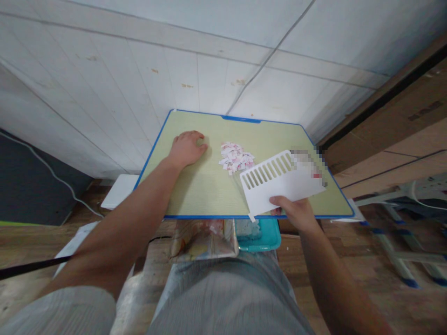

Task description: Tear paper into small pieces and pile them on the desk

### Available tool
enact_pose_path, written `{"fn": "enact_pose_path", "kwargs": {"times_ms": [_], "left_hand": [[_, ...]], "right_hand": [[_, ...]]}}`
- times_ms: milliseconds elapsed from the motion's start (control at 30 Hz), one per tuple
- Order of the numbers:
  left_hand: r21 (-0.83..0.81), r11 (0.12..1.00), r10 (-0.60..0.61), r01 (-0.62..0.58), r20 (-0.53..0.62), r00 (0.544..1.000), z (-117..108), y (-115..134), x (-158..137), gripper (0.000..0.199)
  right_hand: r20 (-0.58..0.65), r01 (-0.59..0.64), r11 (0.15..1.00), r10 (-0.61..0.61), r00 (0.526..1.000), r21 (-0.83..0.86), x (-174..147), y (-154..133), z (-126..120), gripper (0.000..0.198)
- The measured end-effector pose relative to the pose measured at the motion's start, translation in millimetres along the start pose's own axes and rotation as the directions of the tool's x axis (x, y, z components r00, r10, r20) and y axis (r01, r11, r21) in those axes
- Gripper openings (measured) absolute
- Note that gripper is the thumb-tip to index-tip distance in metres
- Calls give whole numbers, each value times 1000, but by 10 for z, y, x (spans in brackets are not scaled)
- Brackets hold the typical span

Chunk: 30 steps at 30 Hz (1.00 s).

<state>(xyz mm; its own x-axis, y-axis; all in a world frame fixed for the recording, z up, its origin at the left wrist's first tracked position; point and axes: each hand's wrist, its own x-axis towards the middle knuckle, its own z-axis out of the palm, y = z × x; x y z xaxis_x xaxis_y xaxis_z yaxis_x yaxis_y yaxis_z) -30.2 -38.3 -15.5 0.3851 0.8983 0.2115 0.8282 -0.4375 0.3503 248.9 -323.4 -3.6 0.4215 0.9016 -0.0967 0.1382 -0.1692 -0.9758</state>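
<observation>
In the head view, my right hand (296, 211) grips the near edge of a white flat panel (284, 186), thumb on top. A row of long slots runs along the panel's far side, and its right end is blurred out. The panel is tilted over the right half of a pale yellow-green table (209, 195) with a blue rim. Beside its left corner lies a pile of small white-and-pink paper pieces (235, 158). My left hand (188, 148) rests on the table left of the pile, fingers bent, thumb apart from them, nothing visible in it.
Below the table's front edge are a teal plastic tub (268, 242) with pale contents and a patterned bag (206, 244). A white panelled wall (195, 83) with a hanging cord (268, 58) stands behind. Large brown cardboard (394, 130) leans at right.
</observation>
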Motion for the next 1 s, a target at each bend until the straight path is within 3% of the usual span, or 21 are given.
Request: {"fn": "enact_pose_path", "kwargs": {"times_ms": [200, 667, 900, 1000], "left_hand": [[-6, 1000, 1, -1, -4, 1000, 5, -9, 2, 55], [-20, 1000, -11, 11, 0, 1000, -21, 11, -17, 55], [-19, 1000, -7, 7, 4, 1000, -23, 13, -25, 53], [-17, 1000, -9, 9, 9, 1000, -27, 14, -30, 55]], "right_hand": [[109, 13, 999, -10, 994, -31, 21, 61, -84, 20], [57, 108, 994, -107, 993, -1, 41, 70, -76, 34], [-179, 187, 982, -184, 967, 1, 144, 113, 60, 42], [-188, 171, 985, -169, 968, -5, 211, 71, 227, 47]]}}
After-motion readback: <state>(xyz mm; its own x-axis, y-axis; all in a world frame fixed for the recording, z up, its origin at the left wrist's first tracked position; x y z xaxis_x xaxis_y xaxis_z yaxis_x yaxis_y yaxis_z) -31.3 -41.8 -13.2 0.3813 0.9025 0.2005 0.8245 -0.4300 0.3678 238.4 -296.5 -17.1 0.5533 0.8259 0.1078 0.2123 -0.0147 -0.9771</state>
